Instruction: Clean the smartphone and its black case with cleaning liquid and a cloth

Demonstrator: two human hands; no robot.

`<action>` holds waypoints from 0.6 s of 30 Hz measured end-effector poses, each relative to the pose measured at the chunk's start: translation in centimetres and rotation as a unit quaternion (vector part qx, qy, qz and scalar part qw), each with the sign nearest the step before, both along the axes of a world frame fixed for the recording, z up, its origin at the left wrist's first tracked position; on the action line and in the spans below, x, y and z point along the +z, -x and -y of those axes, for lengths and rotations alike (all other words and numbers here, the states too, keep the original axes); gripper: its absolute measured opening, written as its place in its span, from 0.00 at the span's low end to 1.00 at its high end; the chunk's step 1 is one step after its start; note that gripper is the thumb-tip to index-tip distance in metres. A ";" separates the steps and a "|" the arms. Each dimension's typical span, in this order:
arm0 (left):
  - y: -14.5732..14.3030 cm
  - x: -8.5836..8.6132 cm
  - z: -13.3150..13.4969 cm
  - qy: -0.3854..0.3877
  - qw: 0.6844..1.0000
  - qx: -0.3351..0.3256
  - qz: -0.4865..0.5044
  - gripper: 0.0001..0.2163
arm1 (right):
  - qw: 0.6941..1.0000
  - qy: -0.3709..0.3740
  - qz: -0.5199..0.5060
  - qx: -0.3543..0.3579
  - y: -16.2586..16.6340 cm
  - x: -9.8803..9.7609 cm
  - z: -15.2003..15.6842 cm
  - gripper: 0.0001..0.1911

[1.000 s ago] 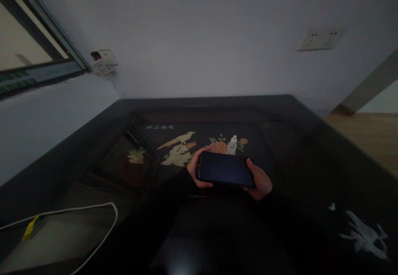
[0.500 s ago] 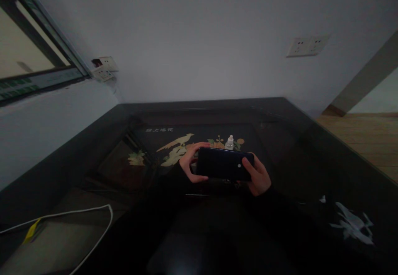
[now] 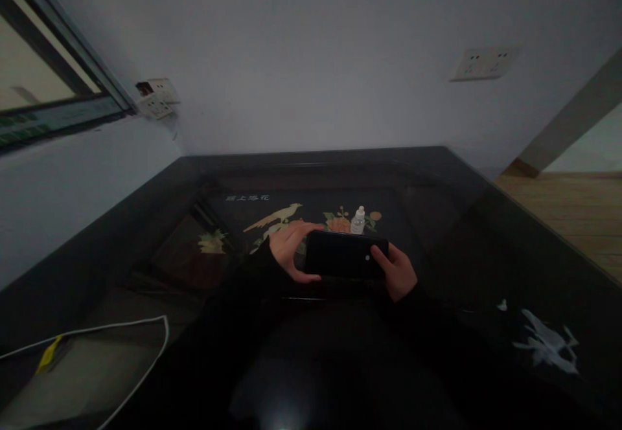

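Observation:
A dark smartphone (image 3: 337, 255) is held sideways above the glossy black table (image 3: 427, 223), its screen dark with one small white dot near the right end. My left hand (image 3: 290, 248) grips its left end, fingers along the upper edge and thumb at the lower edge. Around the right end closes my right hand (image 3: 399, 271), with the thumb lying on the face by the white dot. Just beyond the phone stands a small clear bottle (image 3: 358, 221) with a white cap, upright on the table. The fingers behind the phone are hidden.
Crumpled white tissue (image 3: 549, 346) and a small white scrap (image 3: 502, 305) lie at the right. A white cable (image 3: 116, 324) with a yellow tag (image 3: 48, 355) runs at the lower left. Wall sockets (image 3: 484, 64) sit above the table's far edge.
The camera view has tilted and shifted slightly. Both hands still hold the phone, which appears a little further left in view, with the right thumb still on its face.

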State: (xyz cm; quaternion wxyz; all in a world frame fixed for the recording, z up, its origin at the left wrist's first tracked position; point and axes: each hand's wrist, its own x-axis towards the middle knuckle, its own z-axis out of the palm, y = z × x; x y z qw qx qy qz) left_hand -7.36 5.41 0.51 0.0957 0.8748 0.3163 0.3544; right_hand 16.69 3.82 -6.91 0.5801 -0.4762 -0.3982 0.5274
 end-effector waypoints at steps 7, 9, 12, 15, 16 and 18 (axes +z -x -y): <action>-0.2 -0.4 0.1 0.047 0.997 -0.027 0.052 0.38 | 0.999 0.030 -0.022 0.000 0.1 -0.1 -0.1 0.20; -0.9 -0.8 0.4 0.112 0.987 -0.066 0.095 0.41 | 0.998 0.041 -0.042 -0.007 0.6 0.1 0.2 0.21; -2.7 -1.6 1.4 0.201 0.949 -0.120 0.211 0.39 | 0.995 0.067 -0.073 -0.015 1.9 0.4 1.3 0.23; -4.7 -2.1 2.7 0.284 0.904 -0.080 0.310 0.43 | 0.984 0.108 -0.140 -0.035 3.3 0.7 2.7 0.23; -5.1 -2.1 3.0 0.309 0.898 -0.044 0.309 0.43 | 0.977 0.122 -0.169 -0.041 3.7 0.8 3.0 0.23; -5.4 -2.1 3.2 0.350 0.888 -0.012 0.297 0.43 | 0.965 0.141 -0.216 -0.047 4.1 0.9 3.4 0.21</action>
